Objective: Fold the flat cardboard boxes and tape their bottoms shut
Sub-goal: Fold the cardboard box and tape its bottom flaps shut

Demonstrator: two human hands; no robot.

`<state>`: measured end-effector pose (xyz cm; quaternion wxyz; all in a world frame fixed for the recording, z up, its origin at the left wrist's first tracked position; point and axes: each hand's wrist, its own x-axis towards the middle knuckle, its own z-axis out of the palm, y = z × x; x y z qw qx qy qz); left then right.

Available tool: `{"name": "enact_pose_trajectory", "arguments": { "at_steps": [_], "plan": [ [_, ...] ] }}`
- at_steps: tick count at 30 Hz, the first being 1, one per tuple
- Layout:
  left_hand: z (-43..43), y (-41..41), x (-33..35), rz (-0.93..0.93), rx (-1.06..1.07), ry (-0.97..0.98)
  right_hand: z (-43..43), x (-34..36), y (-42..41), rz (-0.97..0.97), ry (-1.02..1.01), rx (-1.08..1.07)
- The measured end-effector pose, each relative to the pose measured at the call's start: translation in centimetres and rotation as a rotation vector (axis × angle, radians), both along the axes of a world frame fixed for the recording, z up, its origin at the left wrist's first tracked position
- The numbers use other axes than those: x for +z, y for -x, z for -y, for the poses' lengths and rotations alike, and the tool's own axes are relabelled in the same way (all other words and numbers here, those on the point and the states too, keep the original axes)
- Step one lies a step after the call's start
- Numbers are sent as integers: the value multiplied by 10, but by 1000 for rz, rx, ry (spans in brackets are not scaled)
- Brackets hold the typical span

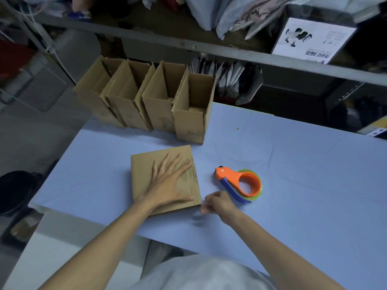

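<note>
Left hand [167,181]: centre of the frame, palm down on the top face of the cardboard box [144,170]. Fingers straight and spread wide, thumb stretched toward the box's near right corner. Bare forearm entering from the lower left of the frame.

Right hand [219,204]: just right of the box's near right corner, knuckles up, fingers curled under and blurred. Cannot tell whether pinching anything or touching the cardboard. Bare forearm entering from the lower right of the frame.

Cardboard box: centre of the frame, on the tabletop [293,185], close to the front edge. Brown, roughly square, closed face up, turned slightly askew. Outer paper torn along the right strip of the top face, with corrugated ribs exposed in a band under the left fingertips. Low side wall visible along the near edge.

Tape dispenser [240,183]: right of the cardboard box and apart from it, lying on the tabletop. Orange body, blue handle, green roll underneath. Handle end just beside the right hand.

Four folded boxes [146,101]: upper left of centre, in a row at the far edge of the tabletop. Upright, tops open, flaps raised, sides touching.

Tabletop: pale blue surface.

Shelf [230,53]: across the top of the frame, loaded with grey bags. White printed carton [312,40] at the upper right.
</note>
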<state>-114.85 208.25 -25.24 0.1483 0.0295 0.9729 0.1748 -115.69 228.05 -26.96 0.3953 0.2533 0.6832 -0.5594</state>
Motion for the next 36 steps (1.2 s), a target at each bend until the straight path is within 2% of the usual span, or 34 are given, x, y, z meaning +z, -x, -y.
{"name": "enact_pose_trajectory", "arguments": {
  "at_steps": [2, 4, 7, 9, 10, 13, 18, 19, 21, 23, 25, 27, 31, 36],
  "plan": [
    [-6, -5, 3, 30, -49, 55, -7, 8, -1, -100, -31, 55],
    [-18, -14, 5, 61, -135, 165, -15, 10, 2, -337, -169, 111],
    [-25, -21, 7, 64, -204, 270, -33, 3, 13, -792, -682, 318],
    [-17, -18, 10, 56, -236, 269, -41, -6, 20, -836, -998, 446],
    [-13, -16, 12, 52, -261, 278, -43, -8, 22, -785, -1056, 493],
    [-9, -12, 13, 60, -311, 307, -51, -23, 24, -599, -1030, 584],
    [-3, -5, 16, 131, -336, 287, -67, -33, 25, -686, -745, 493],
    [-1, -3, 18, 178, -310, 210, -69, -29, 23, -742, -723, 484],
    [-3, 3, 33, 195, -145, -109, -72, -17, 17, -850, -727, 461],
    [-11, 14, 49, 37, 99, -499, -73, -1, 15, -954, -737, 452],
    [-19, 20, 64, -57, 169, -674, -70, 13, 15, -1069, -794, 506],
    [-29, 21, 73, -52, 96, -713, -66, 27, 16, -1165, -755, 504],
    [-38, 19, 86, -66, -16, -666, -64, 47, 18, -1307, -710, 503],
    [-34, 21, 85, -137, -40, -680, -69, 53, 20, -1331, -652, 551]
  ]
}}
